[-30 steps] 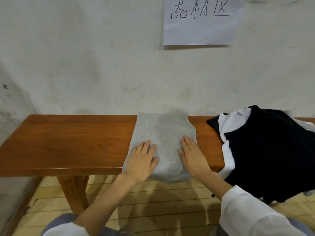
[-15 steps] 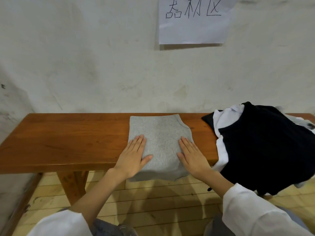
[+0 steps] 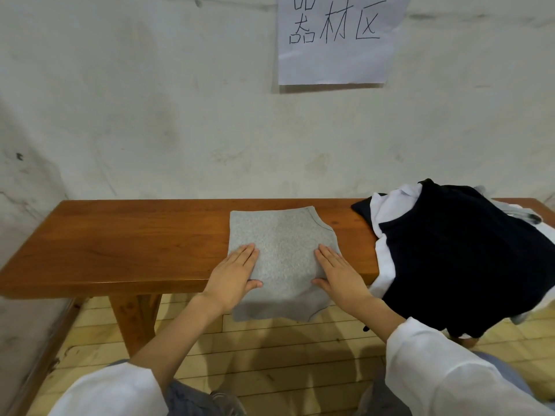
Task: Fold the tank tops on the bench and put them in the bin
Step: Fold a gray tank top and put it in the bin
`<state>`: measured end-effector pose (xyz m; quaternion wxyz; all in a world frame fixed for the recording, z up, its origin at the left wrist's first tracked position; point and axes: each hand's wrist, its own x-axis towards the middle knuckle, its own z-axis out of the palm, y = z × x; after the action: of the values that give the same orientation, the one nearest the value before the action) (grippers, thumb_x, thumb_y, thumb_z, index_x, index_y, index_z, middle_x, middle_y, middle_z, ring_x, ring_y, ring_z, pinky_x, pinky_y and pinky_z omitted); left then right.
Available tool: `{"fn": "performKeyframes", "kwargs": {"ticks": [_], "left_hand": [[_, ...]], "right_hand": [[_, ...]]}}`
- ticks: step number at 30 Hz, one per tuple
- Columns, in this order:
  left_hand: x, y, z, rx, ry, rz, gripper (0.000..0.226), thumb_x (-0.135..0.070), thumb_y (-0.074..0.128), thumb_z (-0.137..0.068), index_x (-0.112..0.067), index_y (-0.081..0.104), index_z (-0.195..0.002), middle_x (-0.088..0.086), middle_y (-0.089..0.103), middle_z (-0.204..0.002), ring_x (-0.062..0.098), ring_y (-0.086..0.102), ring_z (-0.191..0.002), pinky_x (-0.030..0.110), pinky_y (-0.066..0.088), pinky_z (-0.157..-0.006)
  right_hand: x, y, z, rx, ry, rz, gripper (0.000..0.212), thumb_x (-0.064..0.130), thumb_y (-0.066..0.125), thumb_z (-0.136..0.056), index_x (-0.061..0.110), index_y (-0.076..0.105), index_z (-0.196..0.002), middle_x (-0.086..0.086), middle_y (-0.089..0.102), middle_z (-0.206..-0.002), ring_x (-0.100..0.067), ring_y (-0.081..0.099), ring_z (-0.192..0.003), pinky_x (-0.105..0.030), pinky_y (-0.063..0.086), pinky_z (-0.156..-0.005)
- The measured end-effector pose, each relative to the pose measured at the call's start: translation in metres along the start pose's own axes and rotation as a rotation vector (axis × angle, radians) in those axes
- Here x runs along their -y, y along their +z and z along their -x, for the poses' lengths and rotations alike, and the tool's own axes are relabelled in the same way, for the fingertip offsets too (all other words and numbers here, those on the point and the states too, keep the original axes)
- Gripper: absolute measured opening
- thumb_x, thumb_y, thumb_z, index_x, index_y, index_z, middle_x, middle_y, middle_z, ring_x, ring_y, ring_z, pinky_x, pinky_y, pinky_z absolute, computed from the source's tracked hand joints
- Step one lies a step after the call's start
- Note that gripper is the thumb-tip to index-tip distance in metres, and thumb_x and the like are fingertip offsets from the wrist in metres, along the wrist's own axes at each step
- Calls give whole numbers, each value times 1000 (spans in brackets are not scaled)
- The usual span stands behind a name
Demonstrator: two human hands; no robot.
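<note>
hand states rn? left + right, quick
Left hand: open, fingers straight, pressing flat on the left side of the folded grey tank top.
Right hand: open, fingers straight, pressing flat on the tank top's right side.

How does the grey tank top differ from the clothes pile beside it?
The grey tank top lies folded flat; the pile is a loose heap. The left hand and right hand press the grey tank top, not the pile. It is plain grey; the pile mixes black and white. Both overhang the bench's front edge.
</note>
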<state>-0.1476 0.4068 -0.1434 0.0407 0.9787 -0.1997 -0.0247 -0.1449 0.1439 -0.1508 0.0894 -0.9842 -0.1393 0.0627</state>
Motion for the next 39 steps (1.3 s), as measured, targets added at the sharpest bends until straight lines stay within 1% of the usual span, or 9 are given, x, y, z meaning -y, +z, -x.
{"fn": "performKeyframes", "kwargs": {"ticks": [6, 13, 15, 18, 21, 25, 28, 31, 39], "left_hand": [[0, -5, 0, -55, -10, 87, 62, -45, 44, -96, -19, 27, -149, -3, 21, -157, 13, 18, -145, 25, 23, -114], [-5, -6, 5, -181, -32, 173, 40, -36, 52, -95, -21, 57, -131, -2, 49, -142, 14, 44, -133, 27, 40, -103], [-4, -15, 4, -169, -42, 215, 40, -41, 49, -96, -21, 59, -129, -3, 54, -137, 14, 50, -127, 28, 43, -100], [-3, -31, 4, -188, -63, 295, 36, -43, 49, -95, -19, 67, -114, -6, 66, -114, 16, 61, -106, 26, 48, -82], [0, -42, 5, -183, -50, 348, 23, -32, 55, -94, -15, 69, -98, -5, 54, -90, 12, 53, -82, 20, 35, -67], [5, -62, 8, -143, -38, 449, 22, -8, 60, -90, -18, 62, -110, -5, 57, -98, 8, 53, -89, 12, 36, -71], [6, -85, 10, -219, -54, 523, 9, -12, 63, -88, -21, 62, -90, -9, 63, -89, 6, 57, -85, 21, 45, -73], [8, -109, 4, -287, -14, 507, 7, -19, 63, -88, -24, 61, -84, -10, 62, -84, 4, 56, -80, 22, 43, -69], [9, -168, -59, -565, -103, 316, 13, -7, 58, -90, -6, 67, -98, 12, 56, -94, 28, 53, -91, 32, 41, -76]], "right_hand": [[1, -2, 1, -45, 8, 6, 67, 40, 46, -97, 18, 15, -152, 3, 10, -160, -12, 8, -147, -22, 8, -117], [2, -10, 6, -84, -22, 14, 50, 35, 44, -99, 19, 36, -146, 3, 29, -155, -14, 26, -143, -25, 30, -110], [0, -16, 5, -66, -37, 5, 44, 31, 47, -99, 19, 45, -140, 1, 38, -149, -17, 39, -135, -25, 39, -103], [1, -32, 8, -73, -43, -51, 32, 30, 48, -99, 15, 57, -125, -2, 49, -121, -20, 54, -106, -26, 47, -85], [5, -47, 13, -168, -50, -142, 26, 28, 49, -98, 15, 53, -120, 0, 55, -112, -20, 59, -92, -32, 50, -78], [9, -65, 19, -207, -69, -170, 16, 27, 51, -97, 14, 53, -106, 0, 59, -104, -19, 58, -83, -33, 49, -70], [8, -83, 19, -226, -75, -190, 17, 28, 49, -97, 15, 59, -103, 2, 60, -102, -19, 59, -88, -34, 49, -76], [5, -106, 14, -273, -74, -134, 20, 28, 48, -98, 16, 62, -105, 2, 61, -103, -18, 55, -97, -32, 46, -85], [5, -177, -44, -561, -44, -13, 20, 15, 49, -96, 11, 65, -108, -9, 66, -101, -30, 52, -95, -38, 38, -81]]}}
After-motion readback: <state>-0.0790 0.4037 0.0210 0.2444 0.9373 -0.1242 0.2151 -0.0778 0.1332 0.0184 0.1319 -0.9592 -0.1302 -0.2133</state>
